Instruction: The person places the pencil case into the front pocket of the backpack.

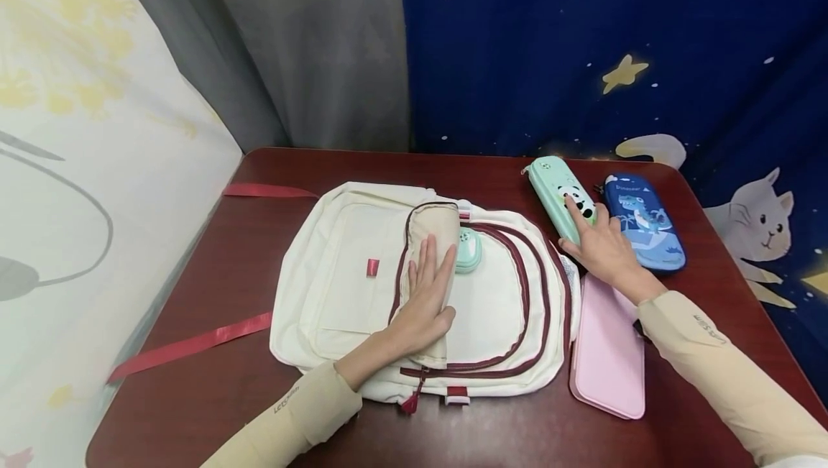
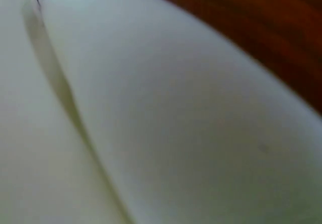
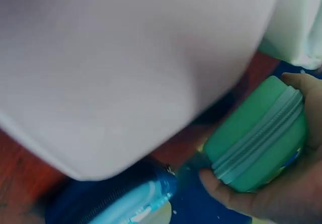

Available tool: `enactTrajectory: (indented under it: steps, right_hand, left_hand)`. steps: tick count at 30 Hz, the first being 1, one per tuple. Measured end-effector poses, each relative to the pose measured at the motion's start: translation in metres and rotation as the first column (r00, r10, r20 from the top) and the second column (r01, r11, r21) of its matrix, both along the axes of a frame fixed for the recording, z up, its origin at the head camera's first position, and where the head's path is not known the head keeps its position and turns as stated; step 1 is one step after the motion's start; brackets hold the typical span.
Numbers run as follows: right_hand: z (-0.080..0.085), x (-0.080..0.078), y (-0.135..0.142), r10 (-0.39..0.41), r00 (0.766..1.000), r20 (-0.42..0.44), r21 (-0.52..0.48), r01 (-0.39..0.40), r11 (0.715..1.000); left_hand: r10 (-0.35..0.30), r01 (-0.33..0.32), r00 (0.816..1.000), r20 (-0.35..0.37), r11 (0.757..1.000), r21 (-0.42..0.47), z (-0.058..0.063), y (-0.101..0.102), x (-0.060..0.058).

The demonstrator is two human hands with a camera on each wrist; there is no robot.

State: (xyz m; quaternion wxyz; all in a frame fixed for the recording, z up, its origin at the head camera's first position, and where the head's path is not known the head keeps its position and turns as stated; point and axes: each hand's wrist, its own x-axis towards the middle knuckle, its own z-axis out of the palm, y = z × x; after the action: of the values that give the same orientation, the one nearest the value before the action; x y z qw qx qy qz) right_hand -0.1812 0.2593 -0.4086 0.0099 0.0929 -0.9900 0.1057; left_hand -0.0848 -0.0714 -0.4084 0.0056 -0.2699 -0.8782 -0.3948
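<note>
A white backpack (image 1: pixel 485 317) with dark red zips lies flat on the table. My left hand (image 1: pixel 423 303) rests with extended fingers on its folded-back beige flap (image 1: pixel 435 220). The rounded end of a mint-green item (image 1: pixel 468 249) shows beside that flap; the rest is hidden. At the right, my right hand (image 1: pixel 601 246) grips a mint-green pencil case (image 1: pixel 546 184) with a panda on it. In the right wrist view, thumb and fingers hold the zipped case (image 3: pixel 256 133) from both sides. The left wrist view shows only blurred white fabric (image 2: pixel 176 108) and some table.
A blue dinosaur pencil case (image 1: pixel 647 220) lies right of the right hand. Below that hand, a pink case (image 1: pixel 608 360) lies close to the backpack's right side. Red straps (image 1: pixel 194 344) stretch left across the dark red table (image 1: pixel 517 432). Curtains (image 1: pixel 517 58) hang behind.
</note>
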Motion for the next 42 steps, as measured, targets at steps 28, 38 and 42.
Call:
enactTrajectory:
  steps: [28, 38, 42]
  right_hand:
    - [0.011, 0.112, 0.004, 0.421, 0.884, -0.203, -0.142, -0.452, 0.881]
    - [0.009, 0.124, -0.001, 0.545, 0.793, -0.272, -0.111, -0.588, 0.801]
    - [0.012, 0.124, -0.005, 0.564, 0.783, -0.262, -0.087, -0.601, 0.795]
  left_hand:
    - [0.017, -0.02, 0.998, 0.053, 0.998, 0.052, 0.005, -0.001, -0.003]
    - [0.015, -0.018, 0.998, 0.067, 0.999, 0.044, 0.009, -0.001, -0.005]
    - [0.015, -0.019, 0.997, 0.075, 0.998, 0.059, 0.01, -0.001, -0.005]
